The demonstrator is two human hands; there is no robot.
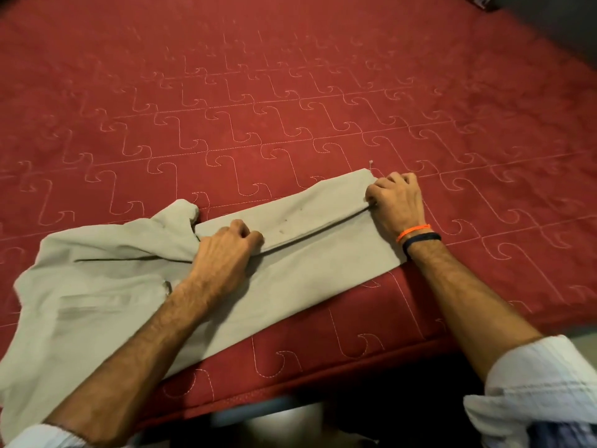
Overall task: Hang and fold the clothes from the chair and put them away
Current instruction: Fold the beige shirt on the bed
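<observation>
A pair of beige trousers (316, 253) lies across the near edge of a red quilted bed (290, 108), legs stretched to the right and the waist part bunched at the left. My left hand (226, 250) grips the fabric near the crotch, fingers curled into a fold. My right hand (395, 202) pinches the leg hems at the right end, with orange and dark bands on its wrist. A long crease runs between the two hands where one leg lies over the other.
The red quilted bed cover spreads far back and to both sides. The near edge of the bed (323, 376) runs diagonally below the trousers. A dark object (484, 1) sits at the far top right corner.
</observation>
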